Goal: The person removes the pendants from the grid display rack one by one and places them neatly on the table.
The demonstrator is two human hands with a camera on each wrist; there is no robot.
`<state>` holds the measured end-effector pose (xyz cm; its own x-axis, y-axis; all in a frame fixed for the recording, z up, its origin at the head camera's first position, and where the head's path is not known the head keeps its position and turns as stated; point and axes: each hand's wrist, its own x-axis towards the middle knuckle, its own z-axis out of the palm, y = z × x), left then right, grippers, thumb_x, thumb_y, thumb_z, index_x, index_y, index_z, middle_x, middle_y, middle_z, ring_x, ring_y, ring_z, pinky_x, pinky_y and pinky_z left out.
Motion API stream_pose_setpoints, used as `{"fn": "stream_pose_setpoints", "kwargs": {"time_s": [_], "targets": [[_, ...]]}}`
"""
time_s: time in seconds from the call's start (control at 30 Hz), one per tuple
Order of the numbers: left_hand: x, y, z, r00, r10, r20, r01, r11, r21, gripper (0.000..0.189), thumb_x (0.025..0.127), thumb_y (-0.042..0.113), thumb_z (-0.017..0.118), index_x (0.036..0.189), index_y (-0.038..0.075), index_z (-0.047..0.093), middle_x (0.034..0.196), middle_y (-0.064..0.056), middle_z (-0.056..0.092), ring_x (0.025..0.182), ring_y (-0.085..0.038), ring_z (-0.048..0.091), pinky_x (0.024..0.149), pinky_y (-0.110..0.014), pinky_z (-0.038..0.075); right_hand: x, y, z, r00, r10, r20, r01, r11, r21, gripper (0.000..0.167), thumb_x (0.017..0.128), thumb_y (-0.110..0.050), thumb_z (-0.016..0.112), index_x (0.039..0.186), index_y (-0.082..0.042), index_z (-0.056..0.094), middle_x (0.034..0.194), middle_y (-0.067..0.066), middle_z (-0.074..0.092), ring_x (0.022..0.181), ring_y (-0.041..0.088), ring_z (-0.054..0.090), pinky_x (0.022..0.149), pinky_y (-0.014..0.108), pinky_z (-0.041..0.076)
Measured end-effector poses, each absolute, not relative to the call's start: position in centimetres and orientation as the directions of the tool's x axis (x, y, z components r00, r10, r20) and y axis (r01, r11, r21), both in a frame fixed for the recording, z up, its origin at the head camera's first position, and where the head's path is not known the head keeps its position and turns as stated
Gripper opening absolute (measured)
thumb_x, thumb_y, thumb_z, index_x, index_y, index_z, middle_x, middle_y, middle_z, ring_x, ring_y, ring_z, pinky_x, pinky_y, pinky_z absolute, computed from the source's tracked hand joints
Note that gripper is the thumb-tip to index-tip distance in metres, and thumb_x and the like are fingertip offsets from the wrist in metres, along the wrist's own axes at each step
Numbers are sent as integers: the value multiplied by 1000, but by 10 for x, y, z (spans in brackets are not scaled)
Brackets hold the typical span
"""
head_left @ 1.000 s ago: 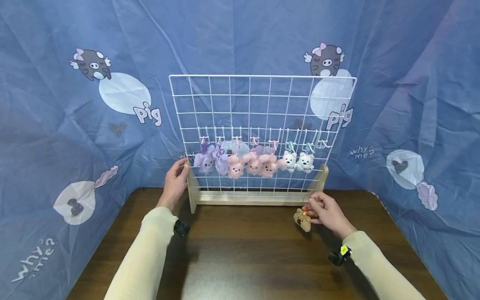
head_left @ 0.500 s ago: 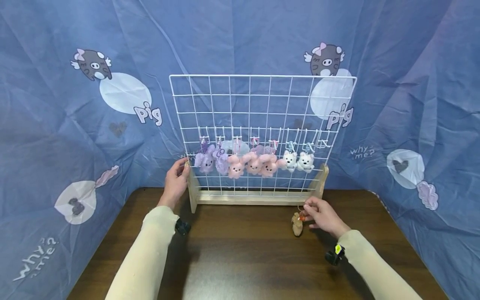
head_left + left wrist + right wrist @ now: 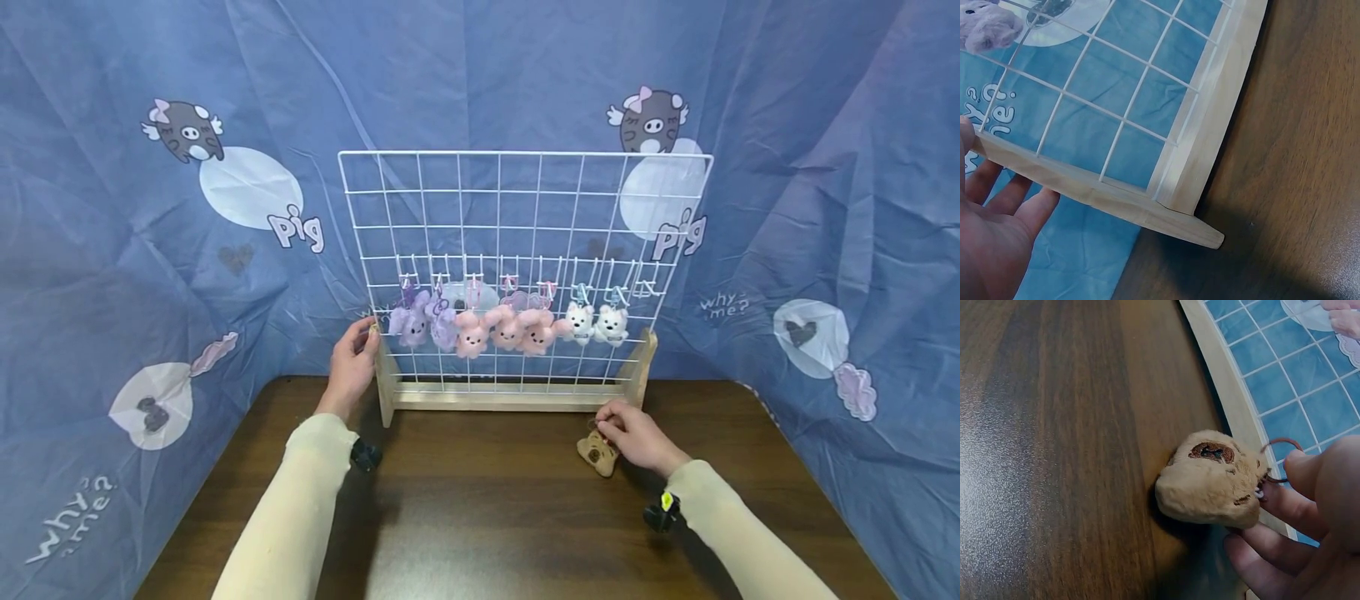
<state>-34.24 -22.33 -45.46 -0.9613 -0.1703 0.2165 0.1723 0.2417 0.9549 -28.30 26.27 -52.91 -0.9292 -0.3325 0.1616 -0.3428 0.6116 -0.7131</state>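
Observation:
My left hand (image 3: pixel 351 367) grips the left wooden upright (image 3: pixel 1085 187) of a white wire grid rack (image 3: pixel 525 153), thumb in front and fingers behind. In the head view my right hand (image 3: pixel 641 435) is low by the rack's right foot. Its thumb and index finger pinch the thin reddish ring (image 3: pixel 1285 440) of a brown plush keychain (image 3: pixel 1200 487), a small animal head with a dark embroidered muzzle. The plush hangs close over the table, its muzzle turned toward the head camera. On the rack hang purple (image 3: pixel 412 327), pink (image 3: pixel 472 335) and white (image 3: pixel 580 323) plush keychains in one row.
A bare wire hook (image 3: pixel 647 288) sticks out at the right end of the row. The rack's wooden crossbar (image 3: pixel 510 398) runs along the back of the dark brown table (image 3: pixel 480 517). Blue printed cloth (image 3: pixel 487 83) surrounds the table on the back and sides.
My right hand has moved left and slightly down with the brown plush keychain, which has swung and turned its front to the head camera. The left hand keeps its place on the upright.

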Motion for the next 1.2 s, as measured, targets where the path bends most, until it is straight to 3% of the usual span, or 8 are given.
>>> {"fn": "stream_pose_setpoints", "kwargs": {"time_s": [0.23,0.43,0.83,1.2], "targets": [[-343,-224,-455,-959,-171,225,180,244,953,41,113,20,48,152,9,51,149,-26,55,133,-36,54,96,-50,49,-284,257,-534,-877,-447,175,-430,569,-701,6,101,1,65,101,-4,66,99,8,74,90,16,71,79,30,54],[-342,-224,-456,-958,-175,226,175,266,948,39,113,20,49,151,10,53,148,-25,57,132,-35,56,93,-46,50,-284,254,-534,-867,-478,142,-419,544,-727,8,103,1,62,102,-6,66,104,8,76,95,18,72,82,29,55],[-342,-225,-457,-964,-172,203,158,244,957,41,113,23,48,152,11,51,149,-24,56,132,-34,55,98,-51,50,-281,251,-529,-894,-434,109,-394,649,-651,9,105,-8,62,102,-11,70,97,-2,71,91,12,63,83,34,52],[-343,-226,-457,-971,-169,168,132,207,969,43,113,28,49,153,14,51,153,-22,53,134,-34,53,101,-56,50,-279,256,-524,-903,-419,100,-382,674,-632,9,104,-9,64,102,-10,72,100,0,72,95,15,64,86,39,52]]}}
